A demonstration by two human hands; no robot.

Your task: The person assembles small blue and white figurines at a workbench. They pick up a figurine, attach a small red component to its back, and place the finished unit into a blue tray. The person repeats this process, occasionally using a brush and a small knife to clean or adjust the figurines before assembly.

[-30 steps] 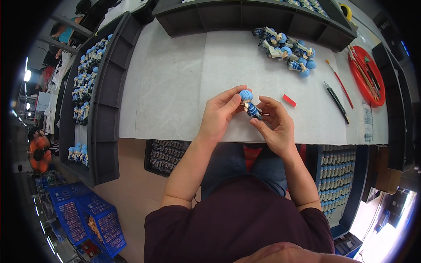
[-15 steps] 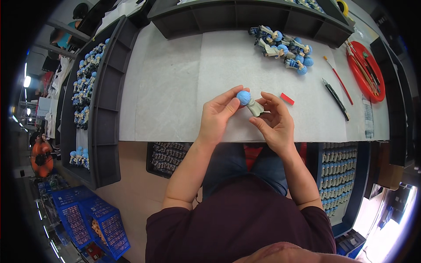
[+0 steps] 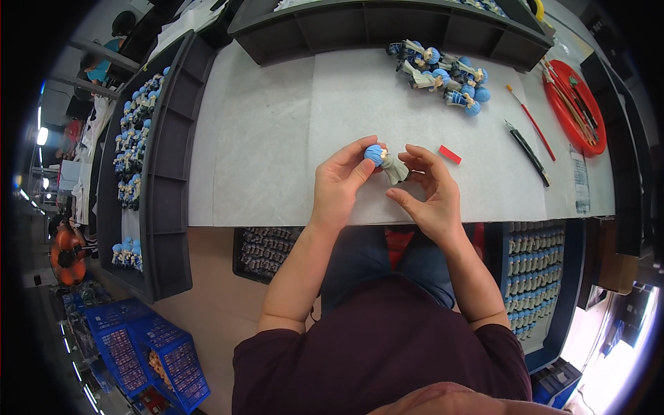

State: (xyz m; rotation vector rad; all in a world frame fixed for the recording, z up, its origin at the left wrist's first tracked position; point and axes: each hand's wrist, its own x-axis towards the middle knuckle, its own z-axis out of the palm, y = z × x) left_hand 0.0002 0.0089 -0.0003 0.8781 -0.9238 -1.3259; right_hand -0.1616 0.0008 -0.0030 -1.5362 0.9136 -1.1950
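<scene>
My left hand (image 3: 337, 181) pinches a small figurine (image 3: 394, 169) by its blue-haired head, between thumb and fingers. The figurine tilts, with its pale grey-green garment pointing toward my right hand (image 3: 436, 191). That hand is open beside the garment, thumb and fingers apart; whether a fingertip touches the figurine I cannot tell. Just beyond the right fingers lies a small red block (image 3: 449, 154). Farther back on the table is a pile of similar blue-haired figurines (image 3: 443, 75).
A black-handled pen-like tool (image 3: 528, 153) and a red paintbrush (image 3: 532, 124) lie at right, near a red oval tray (image 3: 551, 84) of brushes. Grey crates stand at the back (image 3: 387, 31) and left (image 3: 168, 166). Below the table's right side, a blue crate (image 3: 573, 290) holds rows of figurines.
The figurine has shifted slightly left and turned, so more of its front shows. My right thumb and fingers have loosened from its lower end.
</scene>
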